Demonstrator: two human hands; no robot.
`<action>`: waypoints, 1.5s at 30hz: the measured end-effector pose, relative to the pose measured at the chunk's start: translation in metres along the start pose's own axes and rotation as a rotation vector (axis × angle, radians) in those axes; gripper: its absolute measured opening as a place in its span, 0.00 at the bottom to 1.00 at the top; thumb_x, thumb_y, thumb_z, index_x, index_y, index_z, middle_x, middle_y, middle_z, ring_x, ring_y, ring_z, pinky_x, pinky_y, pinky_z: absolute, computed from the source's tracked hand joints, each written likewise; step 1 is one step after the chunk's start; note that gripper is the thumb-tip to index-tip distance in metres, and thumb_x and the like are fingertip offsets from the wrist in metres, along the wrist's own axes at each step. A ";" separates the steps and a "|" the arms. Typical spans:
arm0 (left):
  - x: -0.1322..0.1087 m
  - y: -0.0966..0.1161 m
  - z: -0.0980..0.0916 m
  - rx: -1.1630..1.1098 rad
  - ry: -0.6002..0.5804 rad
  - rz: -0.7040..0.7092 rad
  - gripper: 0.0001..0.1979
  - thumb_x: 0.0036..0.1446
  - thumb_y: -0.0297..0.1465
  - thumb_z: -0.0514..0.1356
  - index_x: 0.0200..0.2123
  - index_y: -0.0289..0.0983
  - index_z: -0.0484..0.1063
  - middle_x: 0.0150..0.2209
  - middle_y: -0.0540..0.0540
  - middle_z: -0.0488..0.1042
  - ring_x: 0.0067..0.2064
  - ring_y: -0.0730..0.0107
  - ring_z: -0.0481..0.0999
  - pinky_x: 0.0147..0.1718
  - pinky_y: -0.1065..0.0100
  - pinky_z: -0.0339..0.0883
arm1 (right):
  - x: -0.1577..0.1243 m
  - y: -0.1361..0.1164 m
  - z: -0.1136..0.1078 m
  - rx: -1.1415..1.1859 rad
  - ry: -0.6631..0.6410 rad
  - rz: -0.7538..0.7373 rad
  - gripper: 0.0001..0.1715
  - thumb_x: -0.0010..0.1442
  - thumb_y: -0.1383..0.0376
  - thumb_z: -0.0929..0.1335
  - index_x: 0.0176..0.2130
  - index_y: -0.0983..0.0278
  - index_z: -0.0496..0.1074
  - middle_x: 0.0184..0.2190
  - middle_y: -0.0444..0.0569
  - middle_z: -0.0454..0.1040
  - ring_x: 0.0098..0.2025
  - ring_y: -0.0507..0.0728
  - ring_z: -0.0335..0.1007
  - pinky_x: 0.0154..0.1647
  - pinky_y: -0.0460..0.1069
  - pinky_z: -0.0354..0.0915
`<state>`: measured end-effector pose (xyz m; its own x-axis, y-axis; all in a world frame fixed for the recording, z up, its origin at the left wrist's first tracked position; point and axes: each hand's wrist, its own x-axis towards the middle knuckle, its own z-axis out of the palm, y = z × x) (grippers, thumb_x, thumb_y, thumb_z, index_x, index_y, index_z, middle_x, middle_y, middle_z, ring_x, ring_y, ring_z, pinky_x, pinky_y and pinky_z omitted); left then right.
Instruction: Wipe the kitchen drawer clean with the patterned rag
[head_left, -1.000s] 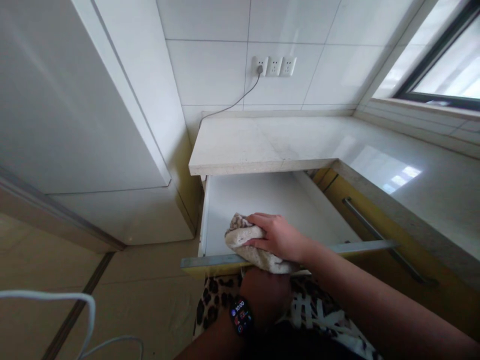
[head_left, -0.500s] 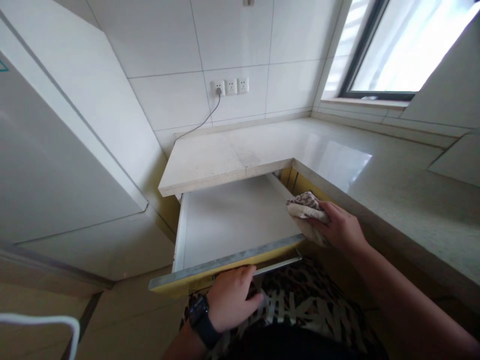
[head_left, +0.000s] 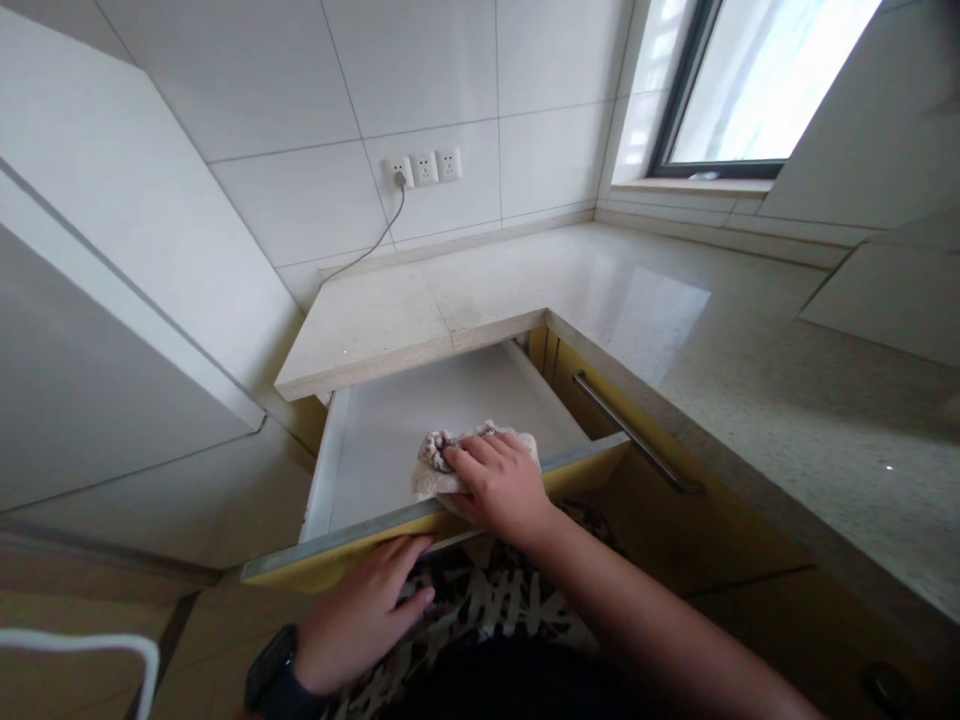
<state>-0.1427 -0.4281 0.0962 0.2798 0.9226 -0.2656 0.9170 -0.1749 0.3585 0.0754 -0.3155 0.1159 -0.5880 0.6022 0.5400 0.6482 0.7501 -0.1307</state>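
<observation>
Cloth (head_left: 430, 480) of cream, brown-patterned fabric is lying bunched over the front edge of the white, yellow-fronted rectangular drawer (head_left: 397, 420), with the right hand (head_left: 504, 487) clamping it. The left hand (head_left: 367, 605) is lying at the drawer's front; whether it is gripping, I cannot tell. Any forward push is probably risking the drawer sliding inward and pinching fingers beneath the pale stone countertop (head_left: 375, 315).

Bunched cloth (head_left: 433, 482) over open drawer (head_left: 390, 425)
</observation>
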 end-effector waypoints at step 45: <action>0.027 -0.033 0.072 0.471 0.688 0.225 0.11 0.69 0.35 0.54 0.48 0.40 0.75 0.40 0.45 0.79 0.40 0.62 0.77 0.43 0.60 0.64 | -0.148 0.113 0.014 0.312 0.884 0.868 0.37 0.62 0.58 0.68 0.64 0.64 0.53 0.60 0.66 0.65 0.60 0.68 0.66 0.59 0.64 0.64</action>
<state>-0.1451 -0.4220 0.0132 0.3738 0.8255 0.4229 0.9255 -0.3621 -0.1112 0.2287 -0.3163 0.0096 0.5681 0.6288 0.5310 0.4449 0.3082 -0.8409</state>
